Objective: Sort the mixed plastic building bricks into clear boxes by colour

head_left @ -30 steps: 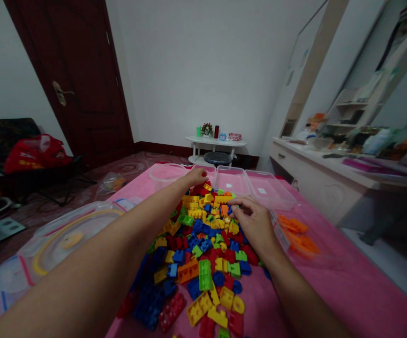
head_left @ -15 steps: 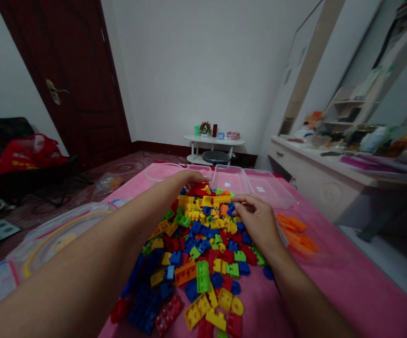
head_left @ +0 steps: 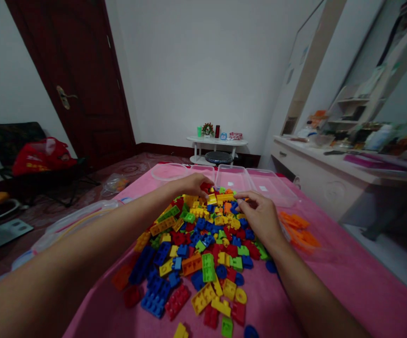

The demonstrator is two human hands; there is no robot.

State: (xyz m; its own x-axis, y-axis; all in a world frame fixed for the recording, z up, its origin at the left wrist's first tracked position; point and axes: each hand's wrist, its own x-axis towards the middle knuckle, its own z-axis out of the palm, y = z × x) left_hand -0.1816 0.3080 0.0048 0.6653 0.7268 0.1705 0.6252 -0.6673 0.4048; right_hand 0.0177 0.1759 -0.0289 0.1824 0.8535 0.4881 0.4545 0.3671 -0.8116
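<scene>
A heap of coloured plastic bricks point(head_left: 203, 244) in red, blue, yellow, green and orange lies on a pink cloth point(head_left: 330, 281). My left hand point(head_left: 191, 184) reaches over the far end of the heap, its fingers curled down onto red and yellow bricks there. My right hand point(head_left: 260, 216) rests on the heap's right side, with thumb and fingers pinched on a small orange brick point(head_left: 243, 200). Both forearms stretch across the pile.
Three clear shallow trays point(head_left: 231, 178) stand at the far edge of the cloth. Orange bricks point(head_left: 297, 230) lie apart at the right in a clear tray. Clear lids point(head_left: 73, 220) sit at the left. A white side table point(head_left: 215, 143), a dresser point(head_left: 330, 178) and a dark door point(head_left: 80, 80) stand beyond.
My left hand has pulled back from the tray edge onto the far bricks. My right hand stays pinched at the heap's far right. The view shifted slightly.
</scene>
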